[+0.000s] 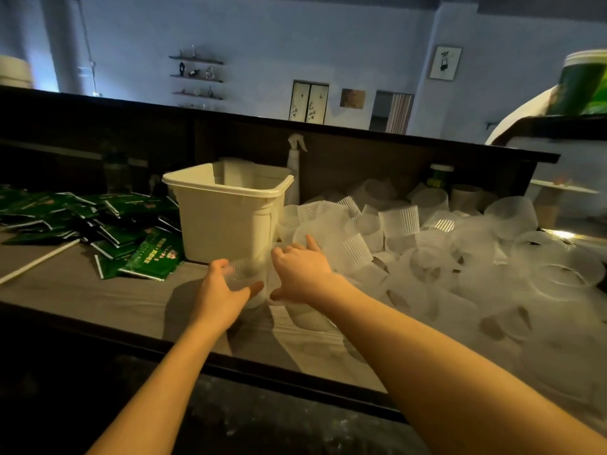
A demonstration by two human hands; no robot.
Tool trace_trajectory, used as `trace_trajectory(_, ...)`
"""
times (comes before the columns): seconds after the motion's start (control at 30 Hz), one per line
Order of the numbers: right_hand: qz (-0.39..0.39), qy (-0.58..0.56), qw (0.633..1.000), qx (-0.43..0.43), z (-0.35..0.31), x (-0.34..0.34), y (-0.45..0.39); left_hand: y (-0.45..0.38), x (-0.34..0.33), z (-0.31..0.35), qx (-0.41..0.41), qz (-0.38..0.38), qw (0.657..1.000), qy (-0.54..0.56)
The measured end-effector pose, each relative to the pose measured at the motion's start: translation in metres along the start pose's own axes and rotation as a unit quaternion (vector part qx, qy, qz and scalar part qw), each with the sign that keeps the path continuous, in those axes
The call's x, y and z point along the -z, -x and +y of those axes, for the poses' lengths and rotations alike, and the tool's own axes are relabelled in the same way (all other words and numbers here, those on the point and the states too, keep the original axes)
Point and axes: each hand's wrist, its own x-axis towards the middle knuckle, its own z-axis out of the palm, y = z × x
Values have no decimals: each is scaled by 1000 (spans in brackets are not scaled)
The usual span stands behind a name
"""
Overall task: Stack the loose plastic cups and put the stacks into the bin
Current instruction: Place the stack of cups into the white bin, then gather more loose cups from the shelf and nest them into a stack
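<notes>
Beside bin [226,221], hand [220,287] on cup [248,279].

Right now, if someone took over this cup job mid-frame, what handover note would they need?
Left hand: grip curled round a clear cup in front of the bin.
Right hand: reaching into the loose cup pile, index finger out; whether it holds a cup is unclear.
Done: the bin's visible inside shows no stacks.
Left: nearly everything; the pile covers the counter's right side. Stack, then load the bin.
</notes>
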Motion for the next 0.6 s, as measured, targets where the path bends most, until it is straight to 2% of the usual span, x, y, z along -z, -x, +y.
trace_trajectory(0.13, 60, -59, 996, 3, 8, 2, 1, 7, 8, 2, -11, 101, 990, 101)
trace_trajectory(0.23, 105, -102, 989, 17, 11, 7, 6, 15, 16, 8, -23, 106, 982, 158)
trace_trajectory(0.4, 167, -121, 977, 61, 11, 19, 20, 37, 36, 35, -62, 150, 975, 154)
trace_trajectory(0.5, 199, -109, 970, 85, 8, 26, 37, 47, 45, 51, -110, 145, 980, 81)
trace_trajectory(0.6, 226, -107, 964, 92, 8, 30, 59, 57, 46, 64, -153, 82, 981, 89)
